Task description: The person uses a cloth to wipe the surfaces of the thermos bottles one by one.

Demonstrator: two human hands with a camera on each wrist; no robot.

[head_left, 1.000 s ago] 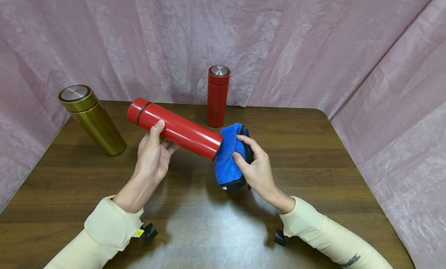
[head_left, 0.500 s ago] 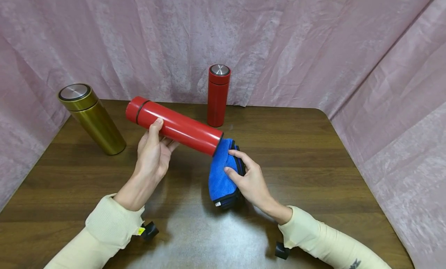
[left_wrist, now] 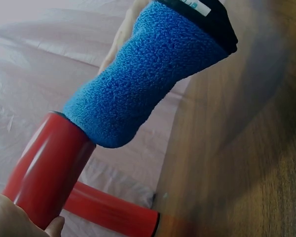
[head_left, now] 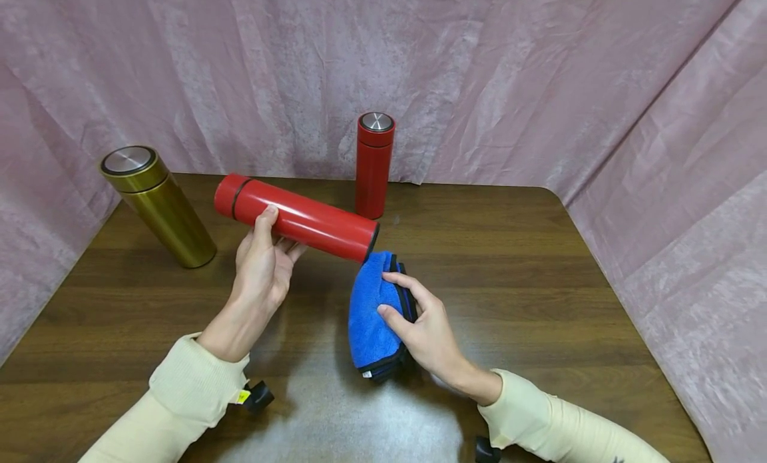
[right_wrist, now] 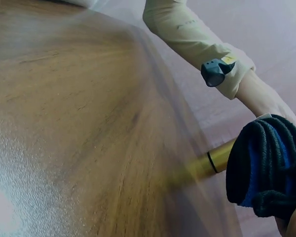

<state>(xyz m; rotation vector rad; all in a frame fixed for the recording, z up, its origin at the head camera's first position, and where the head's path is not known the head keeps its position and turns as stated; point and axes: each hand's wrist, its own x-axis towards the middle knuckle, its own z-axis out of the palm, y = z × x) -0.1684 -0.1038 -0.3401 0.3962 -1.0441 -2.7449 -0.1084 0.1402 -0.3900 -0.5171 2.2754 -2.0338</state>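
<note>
The left arm (head_left: 162, 403) reaches forward, and the right arm (head_left: 557, 410) comes inward from the right. The left hand (head_left: 260, 276) grips: the left thumb (head_left: 265, 224) points forward, the left fingers (head_left: 293, 250) pass underneath. The right hand (head_left: 425, 326) pinches, the right thumb (head_left: 397, 322) and index finger (head_left: 407, 282) pointing to the left, their tips apart.

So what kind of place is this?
Perhaps a curtained-off filming corner: pink velvety curtains hang behind a brown wood-grain table, and small black wrist cameras are in view.
</note>
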